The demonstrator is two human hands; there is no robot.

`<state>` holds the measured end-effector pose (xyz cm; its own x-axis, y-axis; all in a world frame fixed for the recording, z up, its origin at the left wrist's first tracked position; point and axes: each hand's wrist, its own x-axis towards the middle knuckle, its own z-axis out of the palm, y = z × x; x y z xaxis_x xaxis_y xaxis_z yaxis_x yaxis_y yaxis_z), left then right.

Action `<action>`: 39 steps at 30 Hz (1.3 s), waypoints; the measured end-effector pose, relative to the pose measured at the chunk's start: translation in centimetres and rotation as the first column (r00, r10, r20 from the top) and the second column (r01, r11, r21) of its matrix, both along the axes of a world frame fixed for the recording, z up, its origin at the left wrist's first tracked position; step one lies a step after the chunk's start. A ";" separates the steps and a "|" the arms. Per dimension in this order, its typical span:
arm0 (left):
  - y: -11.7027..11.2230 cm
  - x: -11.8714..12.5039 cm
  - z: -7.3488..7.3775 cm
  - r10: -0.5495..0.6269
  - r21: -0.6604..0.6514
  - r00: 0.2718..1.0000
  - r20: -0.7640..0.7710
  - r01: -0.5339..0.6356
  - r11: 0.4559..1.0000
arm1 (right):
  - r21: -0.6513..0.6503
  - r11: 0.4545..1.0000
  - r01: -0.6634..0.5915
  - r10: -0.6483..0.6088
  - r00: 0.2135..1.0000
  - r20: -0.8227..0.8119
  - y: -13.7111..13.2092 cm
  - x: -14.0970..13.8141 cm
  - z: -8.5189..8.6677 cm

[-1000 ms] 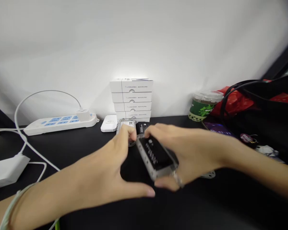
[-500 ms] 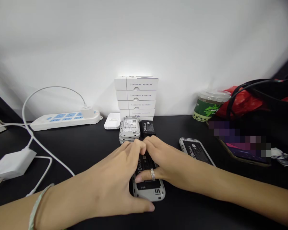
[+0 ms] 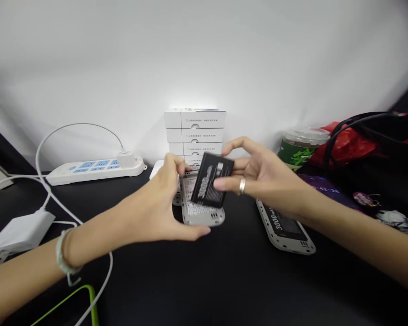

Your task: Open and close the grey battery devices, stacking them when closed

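Observation:
My right hand (image 3: pixel 261 174) holds a black 3000 mAh battery (image 3: pixel 208 179) between thumb and fingers, with a ring on one finger. My left hand (image 3: pixel 153 199) grips a grey pocket Wi-Fi unit (image 3: pixel 202 217) with a printed label, and the battery hangs just over it. On the table below my right wrist lies a second grey unit (image 3: pixel 285 231), with a black 3000 mAh battery seated in its back. Part of the held unit is hidden by my fingers and the battery.
White boxes (image 3: pixel 195 136) stand stacked against the wall behind my hands. A white power strip (image 3: pixel 95 173) with cables and a white charger (image 3: pixel 20 233) lie at the left. A lidded drink cup (image 3: pixel 301 147), phone (image 3: pixel 326 190) and red-and-black bag (image 3: pixel 360 145) are at the right.
My hands have risen from the unit they pressed on the table. The black battery is now lifted in my right hand, and my left hand grips a grey unit. The view has shifted slightly.

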<state>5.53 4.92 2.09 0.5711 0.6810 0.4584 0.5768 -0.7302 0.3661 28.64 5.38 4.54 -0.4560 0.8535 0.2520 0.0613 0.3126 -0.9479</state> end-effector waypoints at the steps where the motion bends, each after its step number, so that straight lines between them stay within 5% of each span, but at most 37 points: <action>1: 0.7 -0.4 0.0 0.008 -0.019 1.000 0.019 -0.008 1.000 | -0.029 0.997 0.071 -0.072 0.997 -0.016 0.8 0.3 -0.2; 6: 3.9 -2.2 -0.6 0.068 -0.190 0.993 0.094 -0.050 0.981 | -0.219 0.932 0.288 -0.234 0.942 0.242 5.1 1.9 -1.9; 13: 5.0 -2.7 -1.9 0.054 -0.239 0.990 0.129 -0.021 0.971 | -0.215 0.900 0.378 -0.273 0.877 0.396 7.1 0.9 -4.2; 26: 4.9 -2.8 -1.6 0.076 -0.261 0.996 0.036 -0.064 0.963 | 0.075 0.971 0.229 -0.238 0.862 0.448 6.3 1.0 -5.6; 39: 4.7 -2.8 -1.6 0.070 -0.251 0.996 0.047 -0.056 0.966 | 0.236 0.955 0.180 -0.282 0.802 0.527 6.5 1.0 -5.4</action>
